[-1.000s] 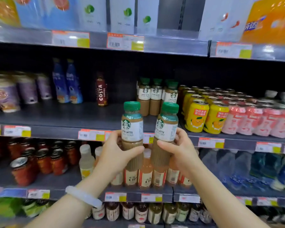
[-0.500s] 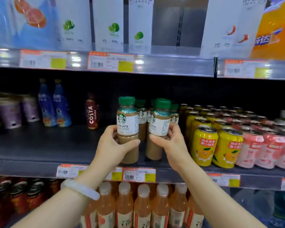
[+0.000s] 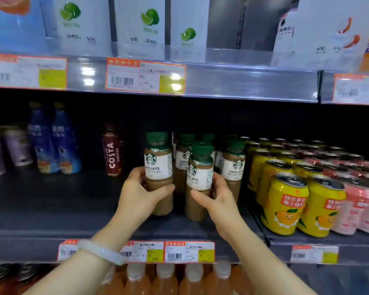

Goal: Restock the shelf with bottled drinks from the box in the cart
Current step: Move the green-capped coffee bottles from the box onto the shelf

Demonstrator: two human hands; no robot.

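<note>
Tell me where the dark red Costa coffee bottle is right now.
The dark red Costa coffee bottle stands alone on the middle shelf, left of the green-capped latte bottles, right of two blue bottles.

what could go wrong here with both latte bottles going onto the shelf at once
1. The right-hand latte bottle sits close in front of the standing green-capped bottles; pushing it back could knock them over.
2. The right hand works near the yellow cans, so a sideways nudge might shift that row.
3. The left hand grips the left latte bottle low on its body; letting go while it is tilted could tip it.
</note>
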